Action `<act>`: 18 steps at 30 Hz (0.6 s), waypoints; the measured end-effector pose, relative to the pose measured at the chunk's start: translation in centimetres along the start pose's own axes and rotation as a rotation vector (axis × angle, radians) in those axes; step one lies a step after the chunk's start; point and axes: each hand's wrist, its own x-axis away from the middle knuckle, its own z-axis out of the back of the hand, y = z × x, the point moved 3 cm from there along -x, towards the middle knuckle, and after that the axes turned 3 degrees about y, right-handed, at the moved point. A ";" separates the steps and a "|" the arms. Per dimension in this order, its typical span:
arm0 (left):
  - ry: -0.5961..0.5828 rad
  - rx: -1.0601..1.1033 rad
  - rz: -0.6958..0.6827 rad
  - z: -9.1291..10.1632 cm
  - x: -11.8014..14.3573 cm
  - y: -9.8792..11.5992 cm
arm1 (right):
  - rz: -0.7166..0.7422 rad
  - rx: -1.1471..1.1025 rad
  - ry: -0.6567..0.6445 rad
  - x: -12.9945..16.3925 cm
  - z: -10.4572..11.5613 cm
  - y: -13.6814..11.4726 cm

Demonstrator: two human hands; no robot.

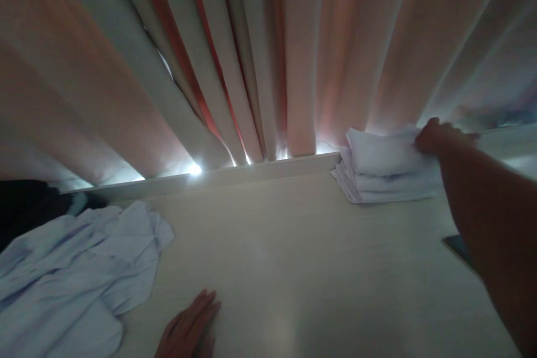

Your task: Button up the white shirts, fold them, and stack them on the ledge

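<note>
Perhaps four folded cloths (386, 170), one loose shirt (71, 274)

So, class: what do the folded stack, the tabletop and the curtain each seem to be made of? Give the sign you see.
Folded stack: soft white cloth, probably cotton; layered edges sag under the right hand.
Tabletop: pale wood-look board, perhaps laminate; faint grain, dull sheen.
Curtain: thick matte fabric; deep pleats, light only at the hem.

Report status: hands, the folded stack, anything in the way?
Right hand on folded stack by curtain. Left hand flat on table. Loose shirt lies far left.
</note>
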 end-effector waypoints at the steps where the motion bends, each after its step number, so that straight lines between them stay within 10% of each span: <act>1: -0.001 -0.003 -0.006 -0.1 0.1 0.0 | -0.057 0.017 0.013 0.1 0.0 -1.3; 3: -0.005 -0.009 -0.018 -0.3 0.2 0.0 | -0.150 0.014 -0.012 1.2 0.1 -4.9; 8: -0.022 -0.013 0.005 -0.2 0.4 0.3 | 0.146 0.030 -0.222 6.1 -1.1 -12.8; 18: 0.040 -0.002 0.051 -0.8 0.5 1.0 | 0.285 -0.041 -0.274 9.9 -0.3 -12.3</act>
